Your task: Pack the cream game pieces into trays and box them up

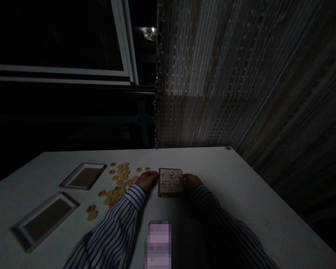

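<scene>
A square box (170,183) with dark lettering and a brown edge lies on the white table (226,175). My left hand (147,180) is at its left side, fingers closed against the edge. On the right, my right hand (190,182) grips the box's right side, with fingertips over its top face. Many round wooden pieces (123,184), some with red or dark marks, are scattered to the left of my left hand. Several of them lie close to my left wrist.
Two open shallow trays lie at the left, one farther back (85,177) and one nearer (44,220). A phone with a blurred screen (158,244) is at the front edge. Behind the table hang a striped curtain (198,74) and a window frame (126,41).
</scene>
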{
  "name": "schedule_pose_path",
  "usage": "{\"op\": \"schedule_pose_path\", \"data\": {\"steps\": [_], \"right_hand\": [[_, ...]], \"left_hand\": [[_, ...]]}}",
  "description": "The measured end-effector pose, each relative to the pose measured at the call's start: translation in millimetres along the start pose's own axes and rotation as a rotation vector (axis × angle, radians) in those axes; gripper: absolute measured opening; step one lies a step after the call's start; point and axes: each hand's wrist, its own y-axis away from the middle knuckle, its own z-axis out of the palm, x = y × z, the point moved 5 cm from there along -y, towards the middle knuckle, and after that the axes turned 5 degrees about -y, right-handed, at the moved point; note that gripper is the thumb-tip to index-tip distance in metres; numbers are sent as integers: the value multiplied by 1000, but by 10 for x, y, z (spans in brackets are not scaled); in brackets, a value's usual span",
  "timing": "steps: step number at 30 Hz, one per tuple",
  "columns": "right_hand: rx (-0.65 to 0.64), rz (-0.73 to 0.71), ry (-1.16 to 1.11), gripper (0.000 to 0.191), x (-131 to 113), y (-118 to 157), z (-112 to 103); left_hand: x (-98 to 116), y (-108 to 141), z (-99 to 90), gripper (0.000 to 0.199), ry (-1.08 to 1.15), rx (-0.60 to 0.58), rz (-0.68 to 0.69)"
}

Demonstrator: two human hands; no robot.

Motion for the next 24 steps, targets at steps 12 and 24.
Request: {"op": "schedule_pose_path", "data": {"steps": [12, 24], "right_hand": [[-5, 33, -17, 37, 32, -9, 0], [-4, 28, -40, 37, 30, 7, -6]], "left_hand": [[-27, 7, 94, 33, 119, 21, -125], [-74, 48, 178, 26, 185, -73, -162]]}}
